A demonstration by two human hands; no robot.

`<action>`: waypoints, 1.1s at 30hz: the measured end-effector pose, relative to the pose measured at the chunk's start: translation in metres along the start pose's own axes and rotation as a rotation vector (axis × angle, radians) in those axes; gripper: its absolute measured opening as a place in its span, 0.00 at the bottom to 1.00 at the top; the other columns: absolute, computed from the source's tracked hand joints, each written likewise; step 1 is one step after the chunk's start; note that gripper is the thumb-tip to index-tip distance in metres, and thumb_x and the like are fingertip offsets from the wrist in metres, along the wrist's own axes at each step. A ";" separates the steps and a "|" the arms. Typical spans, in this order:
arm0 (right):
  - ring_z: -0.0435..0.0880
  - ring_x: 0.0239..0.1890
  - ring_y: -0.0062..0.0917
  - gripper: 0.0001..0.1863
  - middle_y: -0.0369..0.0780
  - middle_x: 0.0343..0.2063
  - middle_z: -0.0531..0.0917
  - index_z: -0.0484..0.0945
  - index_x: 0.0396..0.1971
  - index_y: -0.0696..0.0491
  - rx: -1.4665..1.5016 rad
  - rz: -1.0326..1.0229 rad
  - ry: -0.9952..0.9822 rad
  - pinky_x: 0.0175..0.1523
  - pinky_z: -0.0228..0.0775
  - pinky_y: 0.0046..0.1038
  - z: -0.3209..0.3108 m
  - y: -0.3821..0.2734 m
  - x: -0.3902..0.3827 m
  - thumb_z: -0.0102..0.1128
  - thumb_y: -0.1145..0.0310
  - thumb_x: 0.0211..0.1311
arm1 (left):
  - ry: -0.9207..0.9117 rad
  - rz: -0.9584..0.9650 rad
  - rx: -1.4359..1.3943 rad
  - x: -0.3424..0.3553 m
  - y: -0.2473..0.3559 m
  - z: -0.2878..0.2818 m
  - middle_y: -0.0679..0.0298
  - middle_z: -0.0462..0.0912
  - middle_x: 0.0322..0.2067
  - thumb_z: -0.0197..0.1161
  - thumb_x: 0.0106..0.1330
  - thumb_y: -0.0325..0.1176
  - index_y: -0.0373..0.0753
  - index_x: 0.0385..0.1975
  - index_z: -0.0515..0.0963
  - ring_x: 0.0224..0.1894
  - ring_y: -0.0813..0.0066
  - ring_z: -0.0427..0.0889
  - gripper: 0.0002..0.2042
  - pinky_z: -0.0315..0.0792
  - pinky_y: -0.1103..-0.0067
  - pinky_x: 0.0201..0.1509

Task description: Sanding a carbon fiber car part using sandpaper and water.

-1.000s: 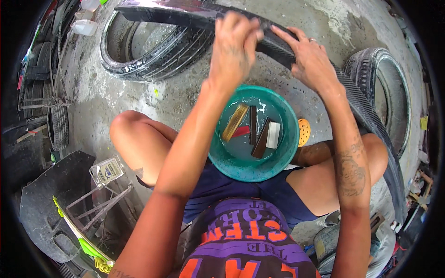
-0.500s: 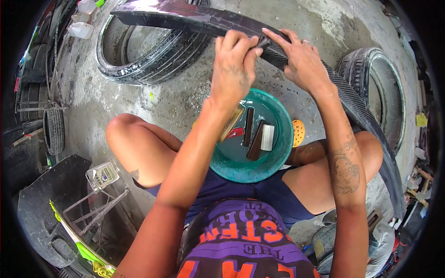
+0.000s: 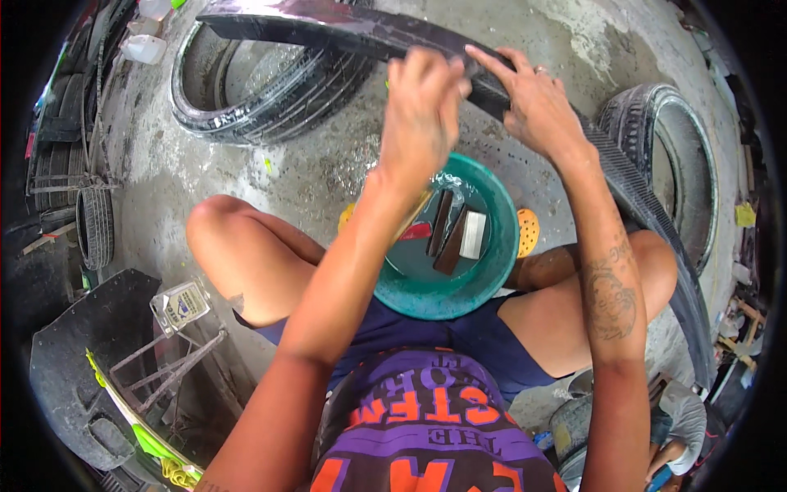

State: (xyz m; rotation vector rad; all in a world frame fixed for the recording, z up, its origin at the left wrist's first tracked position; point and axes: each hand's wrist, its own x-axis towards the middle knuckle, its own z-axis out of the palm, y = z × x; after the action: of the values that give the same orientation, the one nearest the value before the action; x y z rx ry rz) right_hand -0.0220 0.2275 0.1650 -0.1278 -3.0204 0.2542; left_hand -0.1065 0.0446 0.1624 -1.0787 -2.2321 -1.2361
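The person sits low on a concrete floor (image 3: 328,172) with knees spread, working on a long dark curved trim panel (image 3: 361,33) that arches across the upper part of the view. Its long axis runs from the upper left, above a tyre (image 3: 270,107) lying flat on the floor, sweeps over to the right and bends down along the person's right side, past a second tyre (image 3: 672,172), so one end points up-left and the other down toward the lower right. The left hand (image 3: 422,111) is curled with its fingers drawn together, pressed down against the near edge of the panel; whatever it may be gripping is hidden under the knuckles, so what it clamps cannot be told. The right hand (image 3: 537,102) lies flat with fingers spread apart, resting on top of the panel just beside the left hand and steadying it. The stretch toward the upper left shines wet and glossy, while the part running down to the right looks duller and ribbed, so by the look of it the surface work is only partly done and much of the length remains. Between the knees, directly below the hands, stands a teal basin (image 3: 500,271) holding water, dark sanding blocks (image 3: 447,234) and a pale block (image 3: 473,234). An orange perforated disc (image 3: 527,232) lies on the floor touching the basin's right side.
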 end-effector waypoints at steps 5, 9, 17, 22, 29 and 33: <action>0.82 0.61 0.53 0.53 0.45 0.73 0.72 0.61 0.80 0.23 0.006 0.016 -0.004 0.67 0.74 0.56 0.000 0.000 0.001 0.64 0.81 0.56 | 0.146 0.047 -0.014 0.011 -0.012 0.003 0.55 0.83 0.41 0.72 0.65 0.25 0.35 0.42 0.88 0.43 0.53 0.82 0.07 0.75 0.63 0.51; 0.82 0.61 0.53 0.53 0.45 0.73 0.72 0.61 0.80 0.23 -0.035 0.005 -0.019 0.67 0.73 0.55 -0.003 -0.002 0.000 0.64 0.79 0.56 | 0.059 0.015 -0.082 -0.005 -0.003 0.004 0.55 0.83 0.39 0.71 0.66 0.25 0.34 0.42 0.87 0.41 0.52 0.82 0.07 0.74 0.63 0.50; 0.81 0.64 0.51 0.53 0.43 0.75 0.70 0.61 0.80 0.25 -0.006 0.015 -0.022 0.69 0.72 0.55 -0.007 -0.004 -0.001 0.66 0.79 0.55 | 0.226 -0.182 -0.044 0.028 -0.065 -0.001 0.55 0.83 0.40 0.74 0.66 0.31 0.33 0.41 0.87 0.40 0.59 0.82 0.09 0.77 0.67 0.47; 0.75 0.69 0.52 0.51 0.43 0.76 0.69 0.59 0.81 0.27 -0.032 -0.034 0.019 0.72 0.69 0.55 -0.008 -0.004 0.001 0.69 0.73 0.59 | 0.170 -0.037 0.167 0.030 -0.092 -0.016 0.54 0.84 0.42 0.73 0.67 0.31 0.35 0.44 0.87 0.42 0.53 0.81 0.10 0.72 0.63 0.53; 0.74 0.69 0.53 0.47 0.44 0.75 0.69 0.57 0.82 0.23 0.072 -0.193 0.010 0.72 0.69 0.54 -0.014 -0.023 0.021 0.72 0.59 0.66 | 0.195 0.010 0.139 0.030 -0.093 -0.014 0.55 0.84 0.42 0.72 0.67 0.30 0.35 0.43 0.86 0.44 0.52 0.81 0.09 0.71 0.63 0.53; 0.80 0.64 0.50 0.48 0.44 0.73 0.72 0.54 0.82 0.19 -0.125 -0.246 -0.071 0.64 0.78 0.52 -0.017 -0.035 0.037 0.72 0.57 0.67 | 0.189 0.014 0.134 0.030 -0.092 -0.016 0.55 0.83 0.41 0.71 0.67 0.30 0.35 0.43 0.86 0.44 0.52 0.81 0.08 0.71 0.62 0.54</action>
State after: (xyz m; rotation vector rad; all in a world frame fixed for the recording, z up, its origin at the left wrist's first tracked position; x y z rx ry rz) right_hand -0.0592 0.1992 0.1917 0.2472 -3.0797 0.0487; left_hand -0.1972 0.0148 0.1393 -0.8875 -2.1264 -1.1153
